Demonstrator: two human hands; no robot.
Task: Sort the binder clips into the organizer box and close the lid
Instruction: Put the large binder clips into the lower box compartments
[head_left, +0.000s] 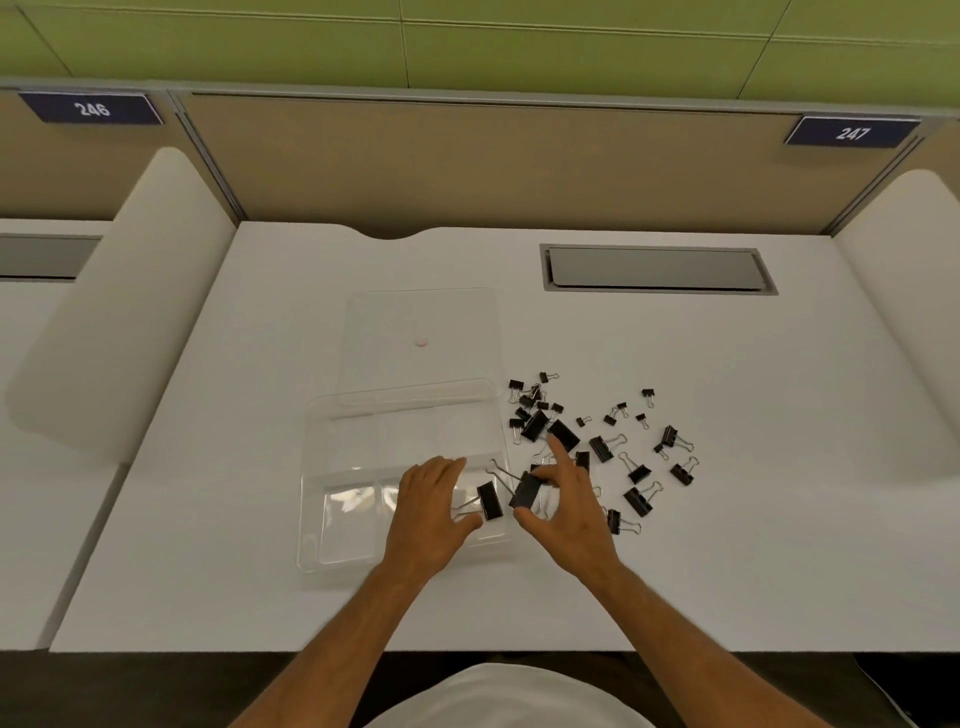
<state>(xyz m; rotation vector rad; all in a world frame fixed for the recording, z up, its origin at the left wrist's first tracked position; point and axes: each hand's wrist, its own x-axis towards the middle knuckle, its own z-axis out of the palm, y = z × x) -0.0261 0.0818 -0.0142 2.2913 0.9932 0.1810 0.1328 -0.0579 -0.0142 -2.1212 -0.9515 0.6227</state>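
A clear organizer box (332, 525) with several compartments sits on the white desk, its open lid (421, 317) lying flat behind it. My left hand (431, 514) hovers over the box's front right compartment, thumb and fingers spread. A large black binder clip (489, 500) lies just beside its thumb, wire handles pointing into the hand. My right hand (566, 514) pinches another large binder clip (525, 489) between thumb and fingers at the box's right edge, index finger stretched out. Several black binder clips (602, 447) of different sizes are scattered to the right of the box.
A grey cable hatch (657, 268) is set into the desk at the back right. Tan partition panels with number plates 246 and 247 stand behind. White dividers rise at both sides of the desk.
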